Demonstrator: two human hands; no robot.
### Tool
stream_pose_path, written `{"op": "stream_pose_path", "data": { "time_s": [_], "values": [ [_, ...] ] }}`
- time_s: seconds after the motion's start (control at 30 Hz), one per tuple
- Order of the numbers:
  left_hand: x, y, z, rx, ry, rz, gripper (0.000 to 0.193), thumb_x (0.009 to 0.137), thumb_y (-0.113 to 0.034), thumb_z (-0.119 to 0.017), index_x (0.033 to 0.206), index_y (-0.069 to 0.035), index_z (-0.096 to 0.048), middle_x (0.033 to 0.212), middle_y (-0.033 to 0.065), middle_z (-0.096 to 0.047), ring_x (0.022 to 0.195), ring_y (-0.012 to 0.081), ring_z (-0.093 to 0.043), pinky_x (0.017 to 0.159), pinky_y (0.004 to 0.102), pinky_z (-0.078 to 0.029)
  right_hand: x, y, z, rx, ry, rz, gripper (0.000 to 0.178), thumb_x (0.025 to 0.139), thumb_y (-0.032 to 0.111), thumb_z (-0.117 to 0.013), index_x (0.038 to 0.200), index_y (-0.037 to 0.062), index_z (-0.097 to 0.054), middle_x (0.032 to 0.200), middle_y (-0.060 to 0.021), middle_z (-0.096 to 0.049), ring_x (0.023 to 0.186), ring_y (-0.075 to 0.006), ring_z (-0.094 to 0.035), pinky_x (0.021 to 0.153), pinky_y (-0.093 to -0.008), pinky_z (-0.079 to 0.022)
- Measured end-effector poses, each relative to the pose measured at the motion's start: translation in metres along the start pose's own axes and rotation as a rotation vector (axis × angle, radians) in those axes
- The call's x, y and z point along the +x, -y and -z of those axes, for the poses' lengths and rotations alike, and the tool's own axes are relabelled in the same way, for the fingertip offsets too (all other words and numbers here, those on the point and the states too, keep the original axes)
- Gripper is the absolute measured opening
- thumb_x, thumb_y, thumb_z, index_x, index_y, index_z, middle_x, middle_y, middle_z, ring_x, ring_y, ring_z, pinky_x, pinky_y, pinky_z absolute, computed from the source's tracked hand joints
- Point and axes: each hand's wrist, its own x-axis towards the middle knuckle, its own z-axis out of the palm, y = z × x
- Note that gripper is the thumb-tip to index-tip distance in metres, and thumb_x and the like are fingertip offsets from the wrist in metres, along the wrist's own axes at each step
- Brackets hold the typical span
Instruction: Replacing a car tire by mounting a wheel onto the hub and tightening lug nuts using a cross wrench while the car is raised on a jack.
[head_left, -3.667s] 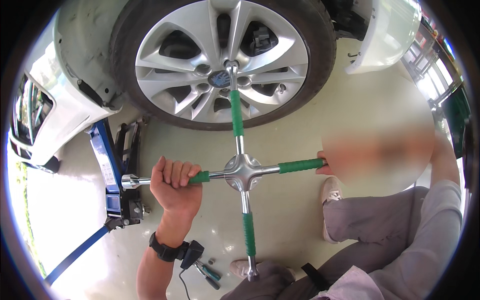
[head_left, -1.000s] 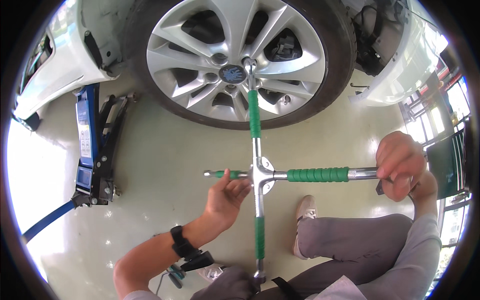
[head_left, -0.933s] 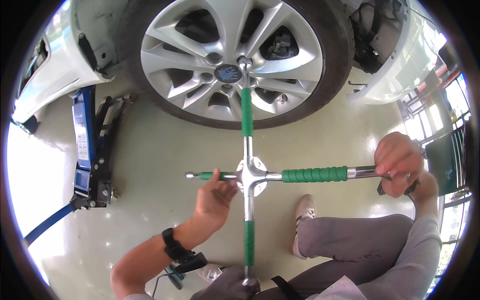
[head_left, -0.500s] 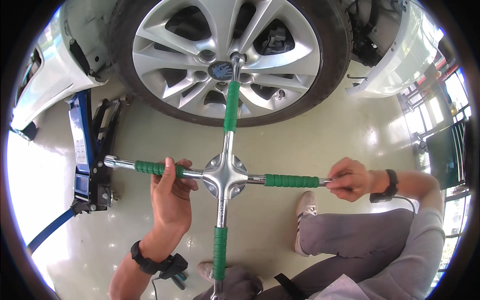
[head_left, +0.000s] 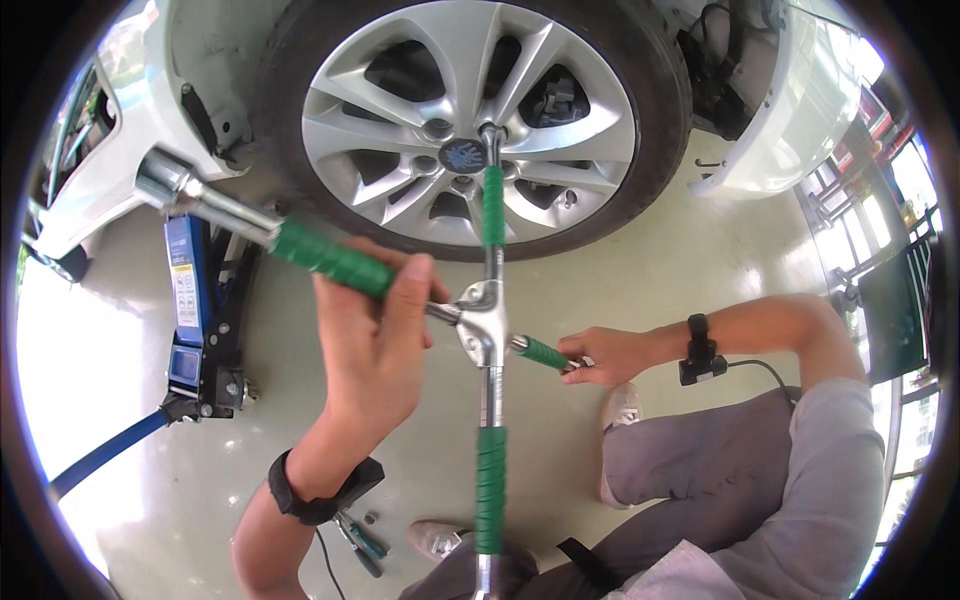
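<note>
A four-way lug wrench (head_left: 483, 322), chrome with green wrapped grips, has its far arm reaching to a lug hole beside the hub cap of the silver alloy wheel (head_left: 465, 60). Around the green grip of its left arm, near the cross, my left hand (head_left: 380, 330) is closed. That arm is raised toward me, its socket looking large. My right hand (head_left: 590, 356) closes on the end of the right arm, which tips down and away. Toward my body runs the fourth arm. Whether the far socket sits on a nut is hard to tell.
A blue and black floor jack (head_left: 190, 300) stands at the left, its blue handle running to the lower left. Pliers (head_left: 360, 545) and a small metal piece (head_left: 372, 517) lie near my left wrist. White body panels (head_left: 780, 120) flank the tyre (head_left: 660, 180).
The wrench has turned about its far arm: the left arm rose toward me with my left hand, while the right arm dropped away with my right hand. The view has shifted slightly.
</note>
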Motion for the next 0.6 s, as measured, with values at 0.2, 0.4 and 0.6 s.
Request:
{"op": "stream_pose_path", "data": {
  "time_s": [0.2, 0.4, 0.6],
  "values": [
    [0.012, 0.002, -0.022, 0.038, 0.032, -0.228, 0.018, 0.097, 0.000, -0.056, 0.106, -0.001, -0.041, 0.087, 0.0081, -0.057, 0.065, 0.0145, -0.061, 0.063, 0.0283, -0.050, 0.044, 0.013, -0.002, 0.310, 0.091, 0.008, 0.034, 0.101, 0.036, -0.062, 0.093, 0.0041, -0.055, 0.067, -0.0019, -0.050, 0.063, -0.0138, -0.052, 0.061, -0.0330, -0.045],
    [-0.002, 0.022, -0.008, -0.106, -0.187, -0.100, 0.014, 0.099, -0.002, -0.052, 0.101, -0.006, -0.039, 0.086, 0.0073, -0.054, 0.070, 0.0140, -0.058, 0.068, 0.0299, -0.047, 0.028, 0.034, 0.004, 0.160, -0.101, 0.089, 0.045, 0.103, 0.047, -0.056, 0.091, 0.0037, -0.053, 0.059, -0.0048, -0.044, 0.053, -0.0164, -0.049, 0.053, -0.0362, -0.042],
    [-0.009, 0.057, 0.018, -0.204, -0.412, 0.301, 0.012, 0.098, -0.012, -0.053, 0.101, -0.009, -0.041, 0.087, 0.0055, -0.053, 0.081, 0.0129, -0.051, 0.074, 0.0312, -0.043, -0.020, 0.080, 0.027, 0.048, -0.114, -0.108, 0.046, 0.106, 0.047, -0.048, 0.102, 0.0016, -0.056, 0.055, -0.0102, -0.050, 0.050, -0.0283, -0.052, 0.054, -0.0424, -0.043]
  ]
}}
